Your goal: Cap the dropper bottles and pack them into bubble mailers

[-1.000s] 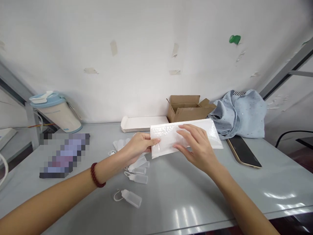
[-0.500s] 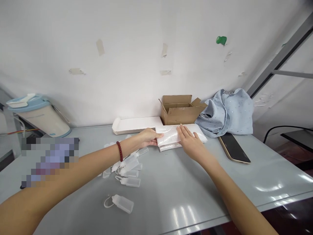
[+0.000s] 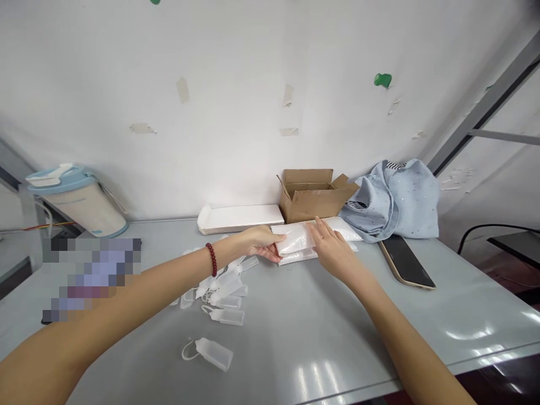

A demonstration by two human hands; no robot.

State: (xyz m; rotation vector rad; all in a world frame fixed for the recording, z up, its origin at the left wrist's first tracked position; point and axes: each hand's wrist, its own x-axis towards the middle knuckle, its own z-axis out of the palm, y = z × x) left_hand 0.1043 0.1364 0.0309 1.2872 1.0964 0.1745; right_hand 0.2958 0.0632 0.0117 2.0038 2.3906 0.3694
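A stack of shiny clear plastic bags (image 3: 295,238) lies in front of the cardboard box. My left hand (image 3: 264,242) pinches the stack's left end between thumb and fingers, and the top layer is raised a little from those beneath. Stretched out across the middle of the stack, the fingers of my right hand (image 3: 333,247) rest on the plastic. Several small translucent squeeze bottles (image 3: 228,316) with looped strips lie in a heap below my left wrist, partly hidden by it. One such bottle (image 3: 215,353) lies apart, nearer to me.
Behind my hands stand an open cardboard box (image 3: 318,203) and a white pile of flat card pieces (image 3: 244,215). A light blue cloth bag (image 3: 415,197) and a phone (image 3: 405,261) are on the right. At the left are a tumbler (image 3: 84,202) and a blurred-out item (image 3: 97,275).
My left hand has lifted the near edge of the top bag slightly, widening the gap to the layer below. My right hand stays on the stack. The camera view has shifted a little.
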